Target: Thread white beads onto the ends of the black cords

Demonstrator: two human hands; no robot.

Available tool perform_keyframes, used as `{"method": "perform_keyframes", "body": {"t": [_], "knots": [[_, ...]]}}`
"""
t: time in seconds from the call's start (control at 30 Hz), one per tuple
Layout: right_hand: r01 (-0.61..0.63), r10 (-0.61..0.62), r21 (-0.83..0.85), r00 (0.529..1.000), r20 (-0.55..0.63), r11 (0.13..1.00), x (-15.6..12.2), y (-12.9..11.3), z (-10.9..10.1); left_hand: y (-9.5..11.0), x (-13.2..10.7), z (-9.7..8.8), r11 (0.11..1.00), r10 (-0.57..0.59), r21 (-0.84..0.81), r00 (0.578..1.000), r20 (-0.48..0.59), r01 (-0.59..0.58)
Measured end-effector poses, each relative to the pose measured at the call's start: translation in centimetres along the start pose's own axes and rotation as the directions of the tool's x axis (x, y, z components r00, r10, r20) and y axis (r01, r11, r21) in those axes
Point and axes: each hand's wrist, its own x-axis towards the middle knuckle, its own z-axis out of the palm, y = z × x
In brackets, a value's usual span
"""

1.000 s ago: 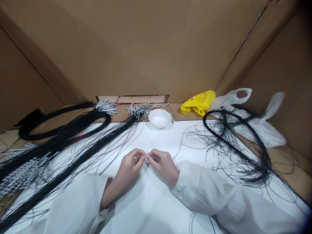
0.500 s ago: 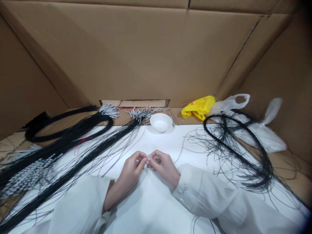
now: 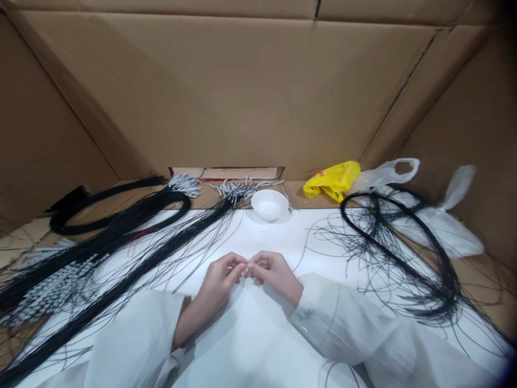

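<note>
My left hand [image 3: 223,277] and my right hand [image 3: 273,273] meet fingertip to fingertip above the white tabletop [image 3: 230,350]. Each pinches with thumb and forefinger, and what lies between the tips is too small to make out. A thin black cord [image 3: 306,245] curves over the table near the right hand. Beyond the hands stands a white bowl [image 3: 270,205]; its contents cannot be told. A long bundle of black cords [image 3: 173,242] runs diagonally at the left, with small white-and-dark pieces [image 3: 234,188] clustered at its far end.
More black cords [image 3: 117,215] and white beaded-looking strands [image 3: 52,285] lie at the left, with a red string [image 3: 142,234]. A coil of black cord [image 3: 404,253] is at the right, near a yellow bag [image 3: 333,180] and clear plastic bags [image 3: 448,231]. Cardboard walls [image 3: 242,97] surround the table.
The whole view has shifted slightly, so things appear a little further right and lower. Both hands keep their pinch, fingertips together, with hardly any change.
</note>
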Motion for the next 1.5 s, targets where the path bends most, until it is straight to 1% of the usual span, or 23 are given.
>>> {"method": "perform_keyframes", "body": {"t": [0.07,0.17,0.23,0.4,0.53,0.7,0.8,0.9,0.97,1.03,1.17,1.23,1.3,1.37,1.4,1.5], "knots": [[0.016,-0.016,-0.030,1.000,-0.002,0.999,-0.1,-0.1,0.1,0.0,-0.1,0.0,0.999,0.004,0.035,1.000,-0.017,-0.003],[0.022,-0.024,-0.076,0.999,-0.021,0.997,-0.2,-0.1,0.2,0.1,-0.2,0.1,0.984,0.028,0.176,0.996,-0.082,-0.014],[0.021,-0.023,-0.088,0.999,-0.029,0.996,-0.3,-0.1,0.3,0.2,-0.3,0.1,0.968,0.034,0.250,0.994,-0.105,-0.007],[0.047,-0.047,-0.095,0.999,0.006,0.994,-0.2,-0.3,0.4,0.2,-0.3,0.3,0.957,0.028,0.291,0.996,-0.079,-0.004],[0.008,-0.008,-0.030,1.000,0.019,1.000,0.1,-0.4,0.2,0.1,-0.3,0.5,0.949,0.051,0.315,0.995,-0.087,-0.021],[-0.032,0.031,0.017,0.997,0.076,0.999,0.6,-0.3,-0.2,0.3,-0.3,0.5,0.956,0.059,0.293,0.994,-0.093,-0.030],[-0.024,0.021,0.026,0.995,0.100,0.999,0.7,-0.2,-0.4,0.4,-0.3,0.5,0.967,0.081,0.247,0.993,-0.081,-0.059],[-0.006,0.004,0.019,0.993,0.119,1.000,0.7,-0.3,-0.5,0.3,-0.3,0.3,0.967,0.090,0.246,0.994,-0.064,-0.071],[-0.011,0.008,0.018,0.990,0.139,1.000,0.8,-0.5,-0.7,0.2,-0.3,0.3,0.971,0.084,0.230,0.992,-0.089,-0.062],[-0.042,0.035,0.034,0.984,0.175,0.999,0.9,-0.8,-1.0,0.0,-0.2,0.2,0.984,0.064,0.172,0.990,-0.129,-0.041],[-0.094,0.074,0.054,0.953,0.293,0.994,1.3,-1.2,-2.5,-0.2,0.2,0.1,1.000,-0.004,0.026,0.977,-0.214,0.009],[-0.111,0.103,0.003,0.928,0.357,0.994,1.5,-1.4,-3.5,-0.3,0.3,0.0,0.999,-0.032,-0.028,0.968,-0.248,0.026],[-0.099,0.138,-0.122,0.919,0.370,0.988,1.7,-1.7,-4.4,-0.3,0.4,0.0,0.997,-0.054,-0.069,0.963,-0.263,0.037],[-0.059,0.136,-0.241,0.939,0.316,0.969,1.5,-2.0,-4.9,-0.3,0.4,0.0,0.995,-0.059,-0.090,0.964,-0.261,0.037],[-0.031,0.112,-0.286,0.955,0.273,0.958,1.3,-2.3,-5.1,-0.3,0.3,0.0,0.996,-0.053,-0.089,0.966,-0.255,0.031],[0.070,-0.013,-0.390,0.989,0.147,0.918,0.4,-2.8,-5.0,-0.2,0.2,0.1,0.998,-0.020,-0.058,0.972,-0.232,0.006]]}}
